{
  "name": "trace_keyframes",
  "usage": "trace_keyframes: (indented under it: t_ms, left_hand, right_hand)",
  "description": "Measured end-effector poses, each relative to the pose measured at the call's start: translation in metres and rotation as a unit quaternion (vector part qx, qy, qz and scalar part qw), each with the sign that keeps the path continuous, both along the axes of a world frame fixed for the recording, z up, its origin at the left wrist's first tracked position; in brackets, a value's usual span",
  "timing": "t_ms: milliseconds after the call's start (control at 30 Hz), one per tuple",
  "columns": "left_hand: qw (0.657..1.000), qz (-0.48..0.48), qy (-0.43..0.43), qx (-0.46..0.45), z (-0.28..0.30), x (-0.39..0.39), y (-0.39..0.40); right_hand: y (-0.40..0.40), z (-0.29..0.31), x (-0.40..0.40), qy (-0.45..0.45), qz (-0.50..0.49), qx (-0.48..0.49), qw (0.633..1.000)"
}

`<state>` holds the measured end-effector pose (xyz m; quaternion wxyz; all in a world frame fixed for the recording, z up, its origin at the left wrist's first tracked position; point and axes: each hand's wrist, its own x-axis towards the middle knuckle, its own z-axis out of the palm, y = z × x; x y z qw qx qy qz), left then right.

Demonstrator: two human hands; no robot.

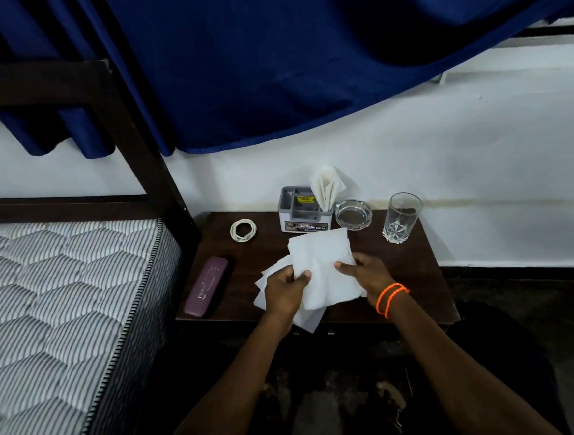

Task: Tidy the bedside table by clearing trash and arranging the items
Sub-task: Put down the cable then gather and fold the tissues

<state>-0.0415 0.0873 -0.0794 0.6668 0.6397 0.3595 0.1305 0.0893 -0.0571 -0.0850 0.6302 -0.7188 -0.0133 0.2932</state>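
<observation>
Over the dark wooden bedside table (417, 275) I hold several white paper napkins (320, 259) between both hands. My left hand (284, 293) pinches their left side, thumb on top. My right hand (365, 273), with orange bands at the wrist, grips their right edge. At the table's back stands a grey organizer box (304, 214) with folded napkins (326, 185) standing in it. Beside it sit a glass ashtray (353, 215) and an empty drinking glass (401, 217). A coiled white cable (243, 230) lies at the back left, a purple glasses case (207, 285) at the left edge.
A bed with a striped quilted mattress (55, 304) and dark wooden frame (142, 143) stands close on the left. A blue curtain (283, 63) hangs over the white wall behind the table. The floor below is dark, with my feet faintly visible.
</observation>
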Motion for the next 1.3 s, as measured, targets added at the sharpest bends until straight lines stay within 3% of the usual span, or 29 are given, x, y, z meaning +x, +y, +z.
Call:
trace_keyframes:
  t_ms: [233,433,833,967,1033,1133,1167,1300]
  left_hand:
    - [0.987,0.068,0.082,-0.118,-0.005,-0.036,0.021]
    - [0.985,0.093,0.120,-0.078,-0.010,-0.055,0.037]
    - [0.982,0.120,0.112,-0.093,0.000,-0.044,0.033]
    - [0.979,0.119,0.092,-0.139,-0.001,-0.038,0.030]
    - [0.982,0.118,0.108,-0.103,-0.004,-0.037,0.030]
    - [0.974,0.137,0.174,0.055,-0.005,-0.038,0.032]
    - [0.971,0.149,0.174,0.064,-0.003,-0.038,0.031]
    - [0.980,0.158,0.105,-0.053,-0.007,-0.033,0.031]
  right_hand:
    - [0.025,-0.003,-0.002,-0.099,0.056,-0.117,0.987]
    - [0.043,0.000,-0.003,-0.174,0.100,-0.207,0.957]
    - [0.053,-0.001,-0.012,-0.250,0.123,-0.251,0.927]
    - [0.054,-0.003,-0.013,-0.268,0.136,-0.257,0.919]
    - [0.054,-0.003,-0.014,-0.275,0.143,-0.261,0.914]
    - [0.052,-0.004,-0.014,-0.283,0.143,-0.262,0.911]
    - [0.052,-0.005,-0.014,-0.284,0.141,-0.260,0.912]
    - [0.053,-0.006,-0.014,-0.278,0.137,-0.258,0.915]
